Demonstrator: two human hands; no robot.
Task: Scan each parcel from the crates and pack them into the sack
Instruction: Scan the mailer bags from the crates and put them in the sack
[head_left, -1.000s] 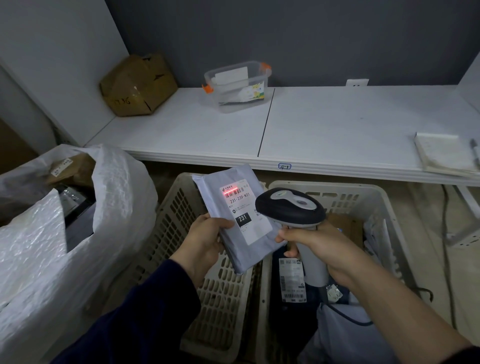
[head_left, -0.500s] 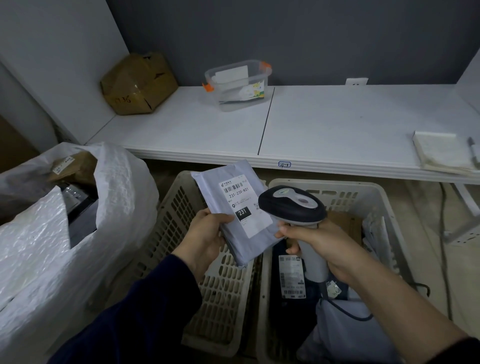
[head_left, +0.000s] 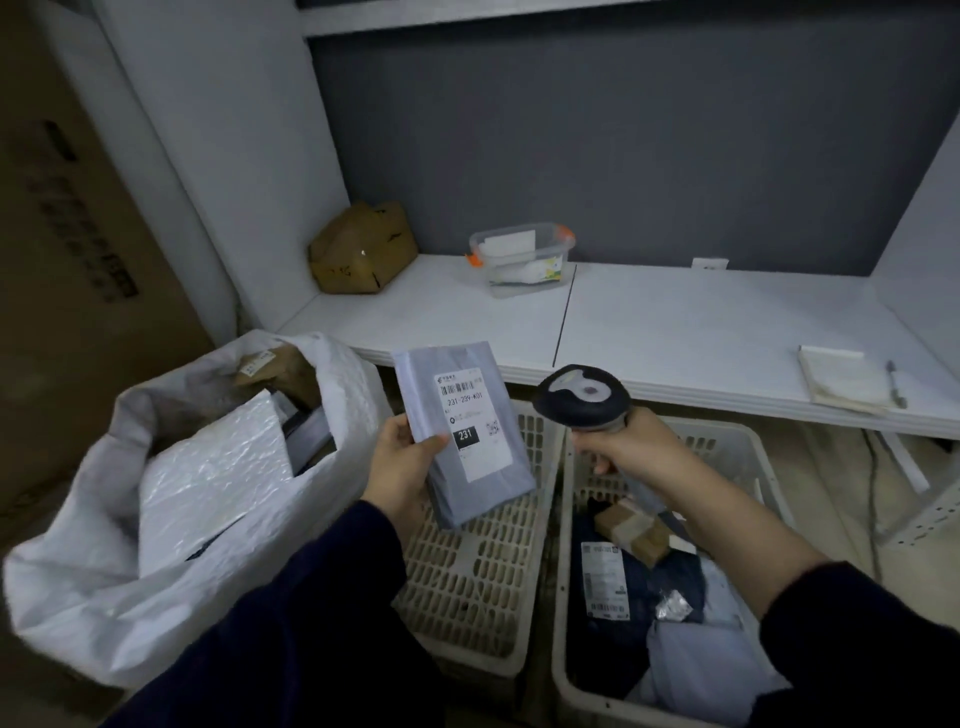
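My left hand (head_left: 402, 470) grips a grey plastic mailer parcel (head_left: 460, 431) by its left edge, white label facing me, above the left crate (head_left: 467, 587). My right hand (head_left: 631, 449) grips the handle of a black barcode scanner (head_left: 582, 397), held just right of the parcel over the right crate (head_left: 732, 452). That crate holds a dark parcel with a white label (head_left: 605, 579), a small brown box (head_left: 631, 530) and grey mailers (head_left: 701, 670). The white woven sack (head_left: 171, 509) stands open at the left, with several parcels inside.
A white shelf (head_left: 675, 332) runs behind the crates. On it sit a crumpled brown box (head_left: 361, 249), a clear plastic tub with orange clips (head_left: 522, 257), and a notepad with a pen (head_left: 844, 382). A large cardboard carton (head_left: 78, 234) stands at far left.
The red scan light on the label has gone out. The parcel has moved left, towards the sack, and now stands more upright. The view has tilted up and drawn back.
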